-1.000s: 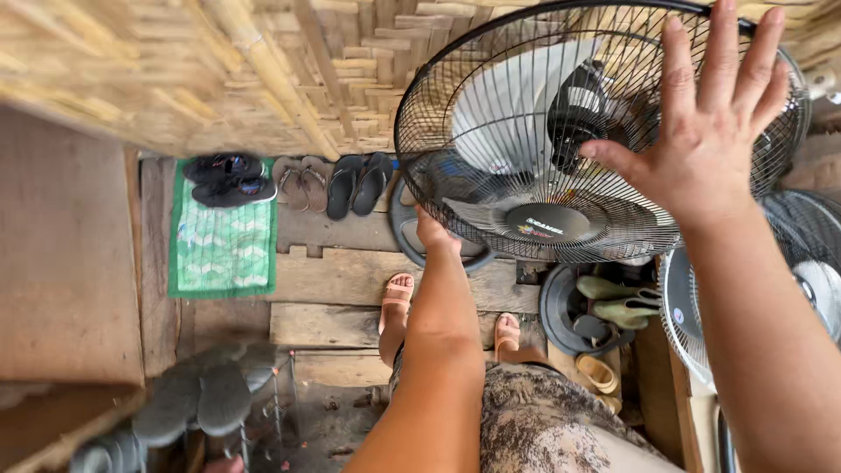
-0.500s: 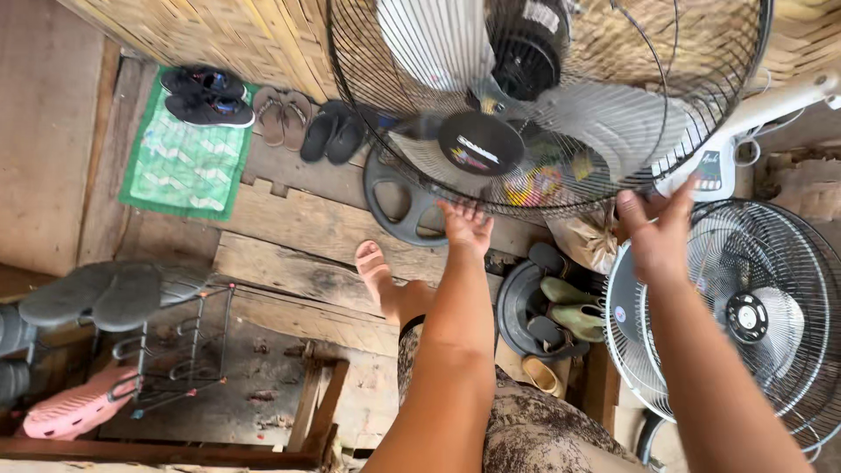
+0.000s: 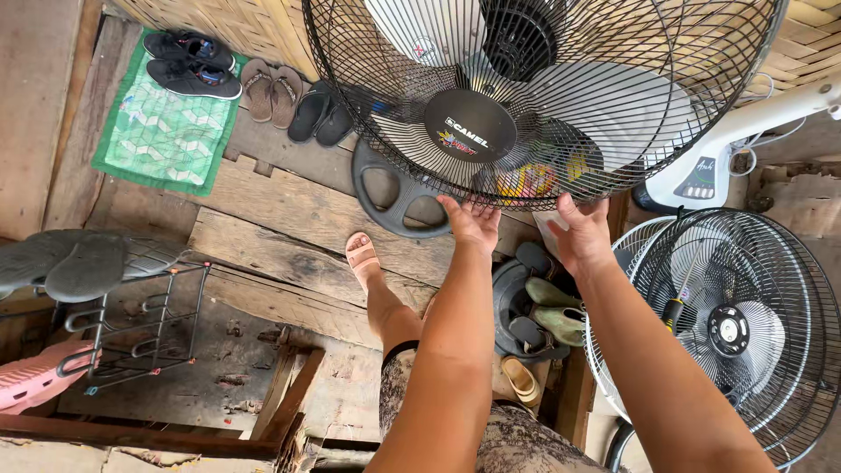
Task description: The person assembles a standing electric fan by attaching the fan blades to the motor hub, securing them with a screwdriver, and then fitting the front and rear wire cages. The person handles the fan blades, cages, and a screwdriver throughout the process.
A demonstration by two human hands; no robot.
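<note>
Overhead, the fan cage (image 3: pixel 543 96) lies just beyond both hands; left hand (image 3: pixel 473 221) and right hand (image 3: pixel 583 235) grip its lower rim, about equally near.

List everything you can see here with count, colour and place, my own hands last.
fan: one, black wire guard, pale blades, top centre
second fan: one, black guard, lower right
white fan base: one, right
green mat: one, upper left
black shoes: one pair, on the mat
brown sandals: one pair, beside the mat
black sandals: one pair, right of the brown ones
wire shoe rack: one, dark, lower left
pink clog: one, on the rack
left hand: at the guard's lower rim
right hand: at the guard's lower rim
</note>
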